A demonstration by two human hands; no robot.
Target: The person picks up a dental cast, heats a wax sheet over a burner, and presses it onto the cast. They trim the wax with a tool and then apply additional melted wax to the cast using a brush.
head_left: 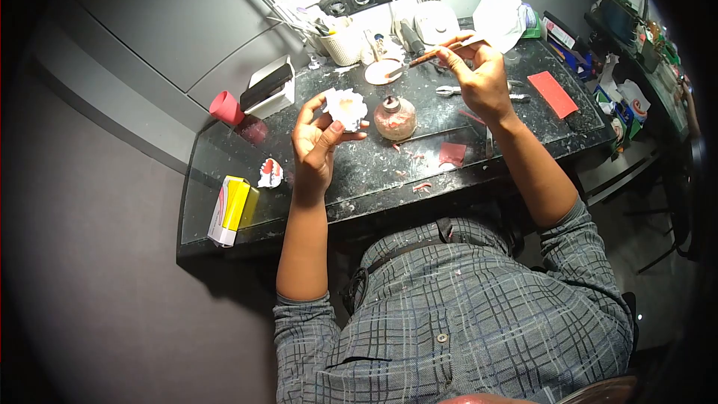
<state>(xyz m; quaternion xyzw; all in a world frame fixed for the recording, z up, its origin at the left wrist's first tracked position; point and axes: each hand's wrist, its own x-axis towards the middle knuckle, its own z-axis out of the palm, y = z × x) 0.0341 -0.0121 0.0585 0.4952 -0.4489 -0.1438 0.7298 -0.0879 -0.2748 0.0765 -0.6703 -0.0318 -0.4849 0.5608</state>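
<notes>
My left hand (314, 135) is closed around a white plaster dental cast (345, 108), thumb on its near edge. In my right hand (482, 78) is a wax knife (425, 59), pinched between thumb and fingers. Its blade points left and overlaps a small round pinkish dish (384, 70). Between the hands stands a glass spirit lamp (395, 121) with a dark metal top. A second white cast with red wax (271, 173) rests on the bench left of my left forearm. Below my right hand lies a small pink wax piece (452, 154).
A red wax sheet (553, 95) lies at the right. Metal hand tools (449, 91) sit near my right wrist. At the left are a yellow-and-white box (230, 211) and a red cup (226, 108). A tool holder (342, 49) stands at the back beneath a lamp arm. Wax scraps dot the bench (359, 194).
</notes>
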